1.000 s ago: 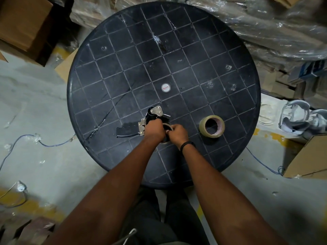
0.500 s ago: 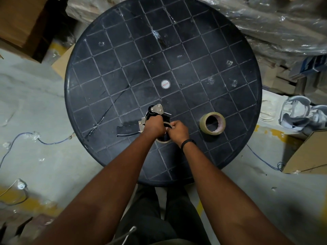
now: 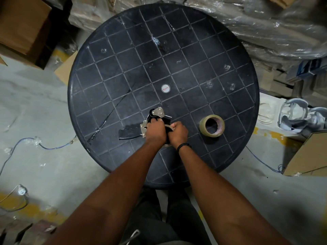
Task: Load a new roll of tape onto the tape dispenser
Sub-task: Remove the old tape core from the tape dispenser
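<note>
A black and metal tape dispenser (image 3: 155,114) lies on the round black table (image 3: 177,59), near its front edge. My left hand (image 3: 155,129) is clamped over the dispenser's body. My right hand (image 3: 179,133) grips the thin, nearly spent roll (image 3: 169,127) that sits on the dispenser; most of that roll is hidden between my hands. A fuller roll of tan tape (image 3: 212,126) lies flat on the table to the right, apart from both hands.
A black strip (image 3: 130,133) lies on the table left of the dispenser. Cardboard boxes (image 3: 21,27) stand at the far left and near right, plastic-wrapped bundles (image 3: 265,23) behind the table. Thin wires (image 3: 26,144) trail over the concrete floor.
Both hands stay on the dispenser; my right hand has shifted slightly around the small roll. The view has moved a little. The tan roll has not moved.
</note>
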Available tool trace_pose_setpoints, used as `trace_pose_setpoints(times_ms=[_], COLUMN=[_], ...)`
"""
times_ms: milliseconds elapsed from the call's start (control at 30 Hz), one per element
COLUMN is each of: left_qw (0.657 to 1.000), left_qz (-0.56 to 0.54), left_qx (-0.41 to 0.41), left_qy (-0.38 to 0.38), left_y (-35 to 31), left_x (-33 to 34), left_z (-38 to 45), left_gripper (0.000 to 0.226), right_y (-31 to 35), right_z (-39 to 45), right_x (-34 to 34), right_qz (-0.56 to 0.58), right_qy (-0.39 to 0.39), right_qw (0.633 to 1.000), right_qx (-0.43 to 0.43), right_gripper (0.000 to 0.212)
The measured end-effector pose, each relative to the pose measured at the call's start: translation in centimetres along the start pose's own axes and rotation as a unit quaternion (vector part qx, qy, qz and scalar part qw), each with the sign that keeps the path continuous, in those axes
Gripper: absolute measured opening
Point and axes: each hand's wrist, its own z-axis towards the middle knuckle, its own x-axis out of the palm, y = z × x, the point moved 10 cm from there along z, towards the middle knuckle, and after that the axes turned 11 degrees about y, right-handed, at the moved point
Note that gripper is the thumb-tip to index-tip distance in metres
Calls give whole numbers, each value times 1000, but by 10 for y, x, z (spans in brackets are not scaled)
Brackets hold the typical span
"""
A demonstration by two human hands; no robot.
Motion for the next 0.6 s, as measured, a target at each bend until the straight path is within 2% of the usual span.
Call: trace_pose_setpoints(times_ms=[200,367,533,600], left_qw=[999,990,990,990], left_qz=[16,67,105,115], left_qx=[22,85,81,68], left_qy=[-40,-86,-49,-41], left_y=[-6,-9,-13,-13], left_x=[-11,-14,-12,-14], left_z=[-15,-27,-26,-24], left_gripper=[30,34,25,28], right_y=[-5,-10,-8,-7], right_z=[-2,-6,-9,-9], right_x=[1,-3,-7,-5], right_qz=[-13,-31,-15,-6], right_qy=[51,40,5,5], right_qw=[998,998,999,998], right_qx=[32,31,52,63], right_gripper=[26,24,26,28])
